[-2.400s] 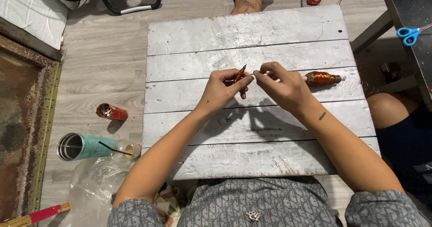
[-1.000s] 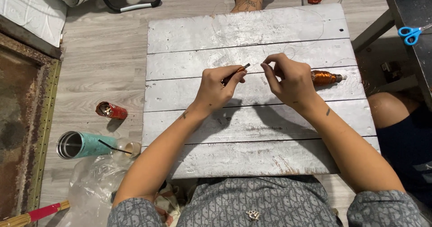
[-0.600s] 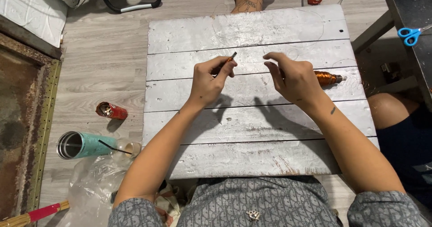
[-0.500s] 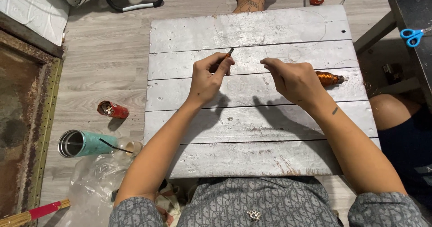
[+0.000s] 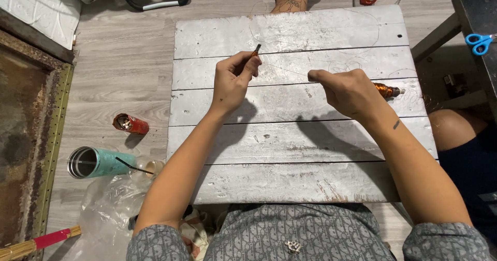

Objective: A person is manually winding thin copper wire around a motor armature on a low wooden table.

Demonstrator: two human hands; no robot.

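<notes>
My left hand (image 5: 234, 80) pinches a thin dark stick (image 5: 256, 49), its tip pointing up and away, above the second plank of the grey wooden board (image 5: 290, 137). My right hand (image 5: 348, 91) is closed, thumb and forefinger pressed together on a fine thread (image 5: 287, 70) that runs taut between both hands. An orange-brown spool (image 5: 385, 90) lies on the board just beside my right hand. On the floor to my left: a red can (image 5: 130, 124), a teal tumbler (image 5: 96, 162) on its side, clear plastic bag (image 5: 106, 209). Blue scissors (image 5: 479, 42) lie far right.
</notes>
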